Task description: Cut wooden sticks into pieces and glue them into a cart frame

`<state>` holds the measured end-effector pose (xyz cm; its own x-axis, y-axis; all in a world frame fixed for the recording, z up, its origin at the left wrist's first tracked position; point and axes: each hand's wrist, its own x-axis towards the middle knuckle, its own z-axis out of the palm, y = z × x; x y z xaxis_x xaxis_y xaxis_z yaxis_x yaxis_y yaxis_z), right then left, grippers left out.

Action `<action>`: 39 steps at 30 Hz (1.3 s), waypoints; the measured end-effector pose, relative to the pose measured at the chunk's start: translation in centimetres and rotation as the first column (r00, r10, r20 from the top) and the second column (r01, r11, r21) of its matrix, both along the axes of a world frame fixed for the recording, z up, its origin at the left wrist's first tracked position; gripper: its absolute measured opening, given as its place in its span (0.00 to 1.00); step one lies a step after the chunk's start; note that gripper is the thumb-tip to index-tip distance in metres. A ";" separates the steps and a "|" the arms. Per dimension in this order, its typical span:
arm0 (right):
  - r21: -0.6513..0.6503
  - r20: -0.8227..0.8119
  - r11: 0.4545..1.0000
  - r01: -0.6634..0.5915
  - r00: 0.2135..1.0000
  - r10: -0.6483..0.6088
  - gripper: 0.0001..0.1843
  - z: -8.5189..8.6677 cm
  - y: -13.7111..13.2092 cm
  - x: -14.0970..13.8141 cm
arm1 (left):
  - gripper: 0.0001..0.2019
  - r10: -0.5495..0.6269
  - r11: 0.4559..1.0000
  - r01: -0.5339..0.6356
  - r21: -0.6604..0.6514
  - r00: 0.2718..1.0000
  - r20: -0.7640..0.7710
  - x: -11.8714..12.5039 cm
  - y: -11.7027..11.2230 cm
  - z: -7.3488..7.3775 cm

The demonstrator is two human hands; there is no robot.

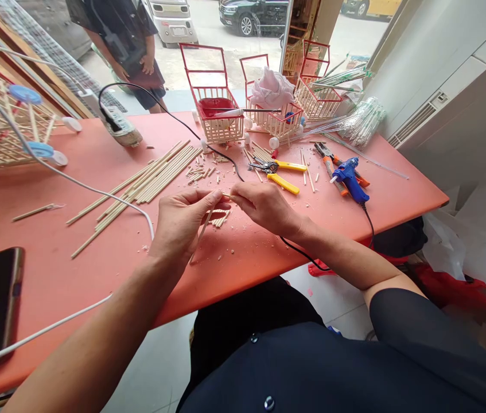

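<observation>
Dark shirt (311,367), crumb-strewn salmon table (260,261), left hand (185,221) and right hand (264,205), grip pinching thin wood (225,197), street (212,63) outside.

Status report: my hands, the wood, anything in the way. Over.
Left hand and right hand pinching wood piece between them. Stick slanting down below left hand. Black cable passes under right hand.

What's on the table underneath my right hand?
A black cord shows on either side of the right hand, apparently passing beneath it. Short wooden pieces lie between it and the left hand. The table directly under the palm is covered, so anything else is hidden.
</observation>
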<state>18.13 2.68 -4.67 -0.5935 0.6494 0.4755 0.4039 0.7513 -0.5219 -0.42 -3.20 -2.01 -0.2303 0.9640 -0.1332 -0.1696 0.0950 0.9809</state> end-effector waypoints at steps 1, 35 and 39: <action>-0.002 0.001 1.000 0.000 1.000 0.000 0.17 0.0 0.0 0.0 | 0.13 -0.006 1.000 0.006 0.001 1.000 -0.002 -0.1 0.0 0.0; 0.017 -0.012 1.000 0.007 1.000 -0.007 0.14 -0.4 0.8 0.5 | 0.10 -0.008 0.998 0.040 0.058 0.878 -0.479 -1.4 0.8 0.7; 0.021 -0.017 1.000 0.006 1.000 -0.006 0.14 -0.4 0.8 0.5 | 0.07 -0.020 0.999 0.037 0.029 0.897 -0.442 -1.4 0.8 1.0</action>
<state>18.66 3.52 -5.11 -0.5813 0.6426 0.4992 0.3993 0.7598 -0.5131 -1.81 -2.44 -1.04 -0.2293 0.9733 0.0108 0.2842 0.0563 0.9571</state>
